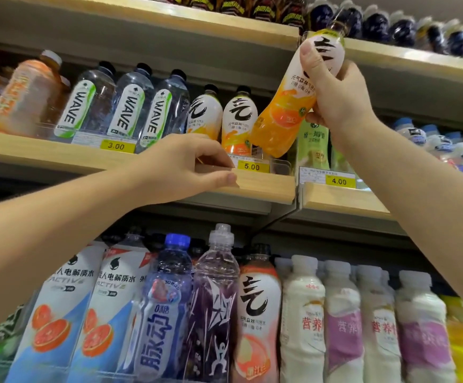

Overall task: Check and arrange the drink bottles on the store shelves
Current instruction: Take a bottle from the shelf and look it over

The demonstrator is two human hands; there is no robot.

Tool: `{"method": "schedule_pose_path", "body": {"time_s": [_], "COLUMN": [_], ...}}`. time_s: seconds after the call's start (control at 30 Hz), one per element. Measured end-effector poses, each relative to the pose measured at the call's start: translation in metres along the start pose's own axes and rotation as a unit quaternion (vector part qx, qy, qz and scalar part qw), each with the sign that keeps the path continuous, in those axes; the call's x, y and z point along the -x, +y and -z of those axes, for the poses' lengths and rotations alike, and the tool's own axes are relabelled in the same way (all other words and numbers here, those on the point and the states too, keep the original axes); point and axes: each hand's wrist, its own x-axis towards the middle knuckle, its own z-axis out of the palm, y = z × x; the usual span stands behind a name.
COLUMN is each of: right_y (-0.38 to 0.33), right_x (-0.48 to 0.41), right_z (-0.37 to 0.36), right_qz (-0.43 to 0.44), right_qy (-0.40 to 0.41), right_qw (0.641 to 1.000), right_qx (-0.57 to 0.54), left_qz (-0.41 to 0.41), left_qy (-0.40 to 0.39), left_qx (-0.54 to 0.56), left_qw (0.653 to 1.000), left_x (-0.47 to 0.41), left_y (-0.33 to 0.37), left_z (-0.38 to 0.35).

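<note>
While left hand [186, 167] pinches shelf edge [266, 183] by "5.00" tag [252, 167], right hand [335, 89] grips tilted orange bottle [285, 117].

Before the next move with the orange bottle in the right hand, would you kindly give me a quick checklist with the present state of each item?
1. Right hand grips the orange bottle: ok, fingers and thumb are curled round it.
2. Bottle upright: not ok, it is tilted, cap leaning right.
3. Matching row: ok, two matching bottles stand left of its base, above the 5.00 tag.
4. Free space beside them: cannot tell, the held bottle hides it.
5. Left hand out of the way: ok, it holds the shelf edge left of the tag.
</note>
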Motion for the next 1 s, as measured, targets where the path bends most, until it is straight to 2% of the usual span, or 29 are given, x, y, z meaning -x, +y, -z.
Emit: {"method": "schedule_pose_path", "body": {"time_s": [0.23, 0.53, 0.87, 1.0], "right_y": [0.010, 0.031, 0.042, 0.044], "right_x": [-0.007, -0.025, -0.031, -0.034], "right_z": [-0.009, -0.015, -0.023, -0.028], "right_qz": [0.023, -0.058, -0.036, -0.014], "right_qy": [-0.013, -0.057, -0.088, -0.087], "right_qw": [0.995, 0.969, 0.943, 0.919], "right_qx": [0.097, 0.233, 0.318, 0.384], "left_qz": [-0.007, -0.020, -0.017, -0.015], "left_qy": [0.006, -0.011, -0.019, -0.027], "left_qx": [0.005, -0.004, -0.008, -0.012], "left_qw": [1.000, 1.000, 1.000, 0.999], "left_x": [0.001, 0.001, 0.002, 0.002], "left_y": [0.001, -0.002, -0.002, -0.002], "left_z": [0.001, 0.001, 0.001, 0.002]}}
